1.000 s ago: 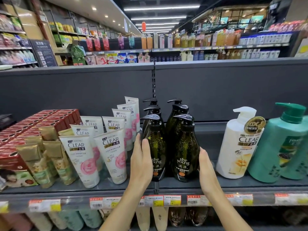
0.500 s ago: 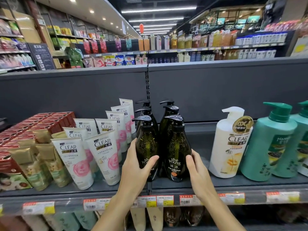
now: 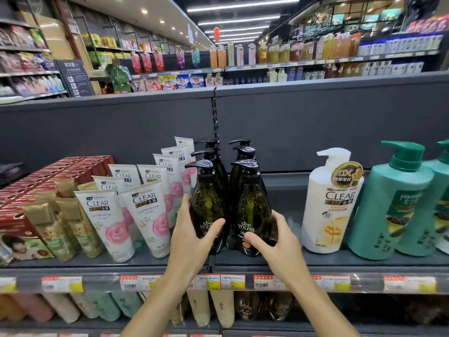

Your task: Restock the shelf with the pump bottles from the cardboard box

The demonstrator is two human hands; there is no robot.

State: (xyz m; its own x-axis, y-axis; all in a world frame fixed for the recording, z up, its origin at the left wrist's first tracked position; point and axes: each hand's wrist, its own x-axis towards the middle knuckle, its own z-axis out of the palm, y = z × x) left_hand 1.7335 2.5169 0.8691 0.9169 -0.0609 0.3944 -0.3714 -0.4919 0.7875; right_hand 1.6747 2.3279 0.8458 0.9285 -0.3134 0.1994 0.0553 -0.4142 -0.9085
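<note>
Two rows of dark green pump bottles stand upright on the grey shelf [image 3: 340,260], three deep in each row. My left hand [image 3: 192,229] wraps the front left bottle [image 3: 206,203], thumb across its label. My right hand [image 3: 274,237] grips the front right bottle [image 3: 252,205], thumb on the front and fingers behind its right side. Both front bottles rest on the shelf near its front edge. The cardboard box is out of view.
White CLEAR tubes [image 3: 148,215] crowd the left of the bottles, then gold tubes and red cartons [image 3: 48,176]. A white CLEAR pump bottle [image 3: 330,203] and teal pump bottles [image 3: 398,200] stand at right, with a gap between. Price tags [image 3: 230,282] line the edge.
Both hands have closed from flat against the sides of the front bottles to thumbs wrapped around their fronts. The view has shifted slightly to the right.
</note>
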